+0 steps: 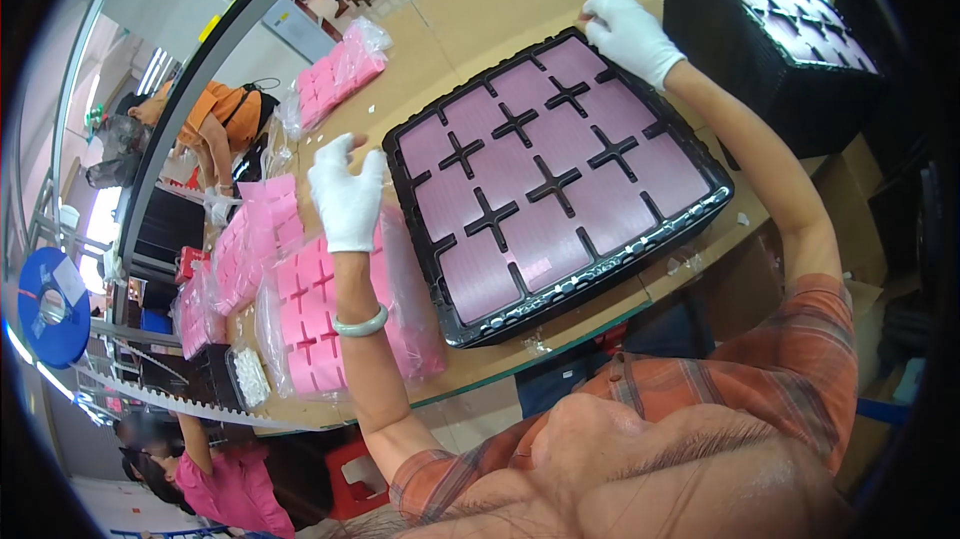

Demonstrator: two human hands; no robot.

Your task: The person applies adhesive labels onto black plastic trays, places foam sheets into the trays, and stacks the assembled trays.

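A black plastic tray point(457, 331) lies on the table in front of me. Its cells hold flat pink sheets point(530, 184), and black cross-shaped dividers stand up between them. My left hand point(346, 194), in a white glove with some bare fingertips, hovers just left of the tray, thumb and fingers apart, holding nothing. At the tray's far right corner is my right hand point(630, 37), also gloved. Its fingers are bent and spread, with nothing visible in them; whether they touch the rim I cannot tell.
Plastic-wrapped pink slotted sheets point(310, 314) lie left of the tray, with another wrapped pink bundle point(340, 74) farther back. A tall black tray stack point(770, 49) stands at the right. Two co-workers, one in orange point(225, 114) and one in pink point(235, 489), are at the left.
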